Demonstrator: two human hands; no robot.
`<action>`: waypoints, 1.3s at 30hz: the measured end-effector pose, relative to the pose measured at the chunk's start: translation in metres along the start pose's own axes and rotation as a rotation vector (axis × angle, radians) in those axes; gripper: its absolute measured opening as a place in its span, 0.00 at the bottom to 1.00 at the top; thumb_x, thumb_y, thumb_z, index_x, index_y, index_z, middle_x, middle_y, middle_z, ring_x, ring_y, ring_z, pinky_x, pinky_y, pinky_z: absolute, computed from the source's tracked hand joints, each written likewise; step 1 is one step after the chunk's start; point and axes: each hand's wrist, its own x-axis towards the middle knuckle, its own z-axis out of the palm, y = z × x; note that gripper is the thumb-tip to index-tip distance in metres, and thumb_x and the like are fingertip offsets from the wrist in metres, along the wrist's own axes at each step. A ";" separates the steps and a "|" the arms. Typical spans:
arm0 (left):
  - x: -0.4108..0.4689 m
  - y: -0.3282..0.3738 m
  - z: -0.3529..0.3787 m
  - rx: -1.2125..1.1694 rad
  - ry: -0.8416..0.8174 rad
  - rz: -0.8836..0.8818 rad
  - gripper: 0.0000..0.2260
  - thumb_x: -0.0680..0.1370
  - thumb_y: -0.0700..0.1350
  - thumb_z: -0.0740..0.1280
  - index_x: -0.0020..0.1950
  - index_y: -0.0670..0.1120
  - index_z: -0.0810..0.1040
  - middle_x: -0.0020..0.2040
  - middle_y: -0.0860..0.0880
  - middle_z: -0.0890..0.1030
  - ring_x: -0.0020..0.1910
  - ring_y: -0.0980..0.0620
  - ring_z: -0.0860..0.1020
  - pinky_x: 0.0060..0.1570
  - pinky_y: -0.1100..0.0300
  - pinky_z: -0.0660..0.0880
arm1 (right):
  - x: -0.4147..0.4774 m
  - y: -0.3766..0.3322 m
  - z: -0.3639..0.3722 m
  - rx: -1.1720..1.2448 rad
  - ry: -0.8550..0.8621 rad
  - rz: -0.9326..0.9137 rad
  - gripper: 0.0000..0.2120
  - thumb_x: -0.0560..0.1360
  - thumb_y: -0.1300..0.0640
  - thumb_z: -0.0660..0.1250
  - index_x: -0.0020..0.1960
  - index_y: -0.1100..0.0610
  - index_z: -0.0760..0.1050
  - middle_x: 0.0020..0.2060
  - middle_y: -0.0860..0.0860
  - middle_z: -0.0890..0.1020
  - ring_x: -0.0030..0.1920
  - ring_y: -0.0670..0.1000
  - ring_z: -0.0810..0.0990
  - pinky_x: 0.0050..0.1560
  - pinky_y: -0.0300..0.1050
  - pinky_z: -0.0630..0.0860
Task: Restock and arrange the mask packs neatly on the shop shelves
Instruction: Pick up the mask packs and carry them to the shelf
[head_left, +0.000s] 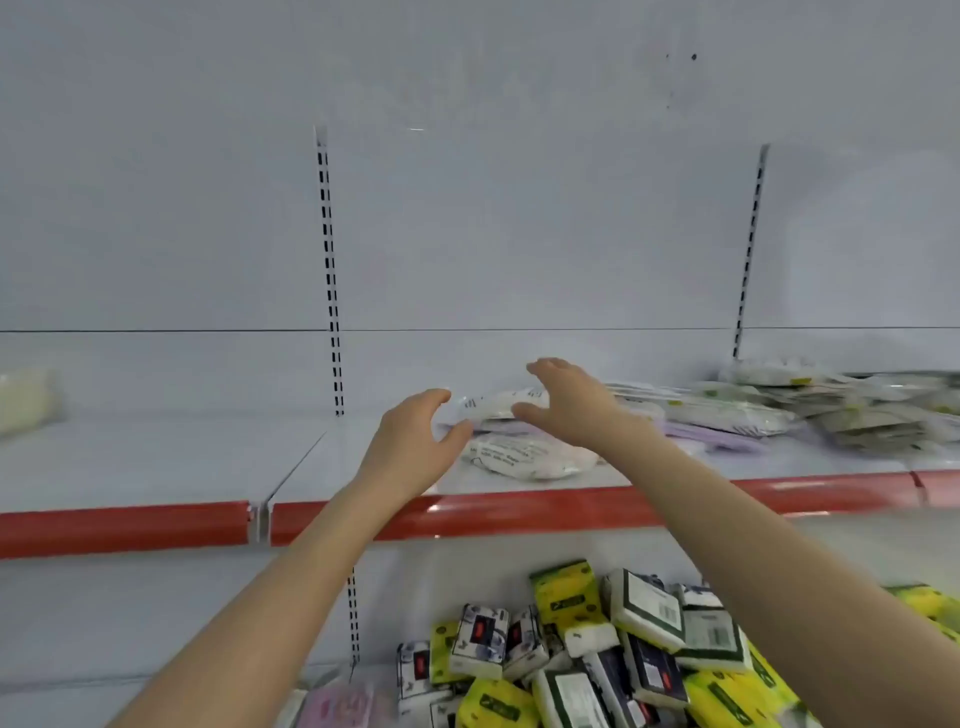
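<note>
White mask packs (524, 457) lie in a loose heap on the upper shelf (156, 462), which has a red front strip. More packs (810, 405) are strewn across the shelf to the right. My left hand (410, 441) hovers at the heap's left side, fingers spread and relaxed, holding nothing. My right hand (566, 402) reaches over the top pack (493, 405), fingers spread, thumb near the pack; contact is unclear because of blur.
A pale pack (23, 397) lies at the shelf's far left. Slotted uprights (330, 270) run up the white back wall. On the lower shelf lies a jumble of yellow, white and dark tissue packs (597, 649) and a pink pack (337, 706).
</note>
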 end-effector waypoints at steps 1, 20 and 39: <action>0.008 0.000 0.003 -0.026 0.020 -0.017 0.22 0.78 0.49 0.64 0.70 0.43 0.69 0.68 0.47 0.72 0.68 0.50 0.69 0.64 0.62 0.63 | 0.013 0.002 0.003 -0.015 -0.020 -0.011 0.28 0.77 0.47 0.62 0.71 0.60 0.62 0.70 0.55 0.66 0.69 0.55 0.65 0.66 0.48 0.64; 0.080 0.032 0.033 -1.105 -0.051 -0.637 0.29 0.71 0.69 0.60 0.56 0.46 0.72 0.52 0.40 0.77 0.52 0.40 0.78 0.45 0.48 0.78 | 0.041 0.028 0.014 0.229 0.375 -0.300 0.13 0.79 0.60 0.60 0.36 0.56 0.72 0.28 0.48 0.74 0.35 0.58 0.72 0.36 0.45 0.66; 0.064 -0.021 -0.008 -1.220 0.387 -0.589 0.07 0.75 0.37 0.66 0.53 0.43 0.75 0.41 0.48 0.80 0.35 0.52 0.79 0.28 0.61 0.77 | -0.008 0.011 0.029 -0.060 -0.203 0.028 0.23 0.74 0.53 0.66 0.28 0.56 0.56 0.24 0.50 0.60 0.25 0.49 0.59 0.27 0.42 0.54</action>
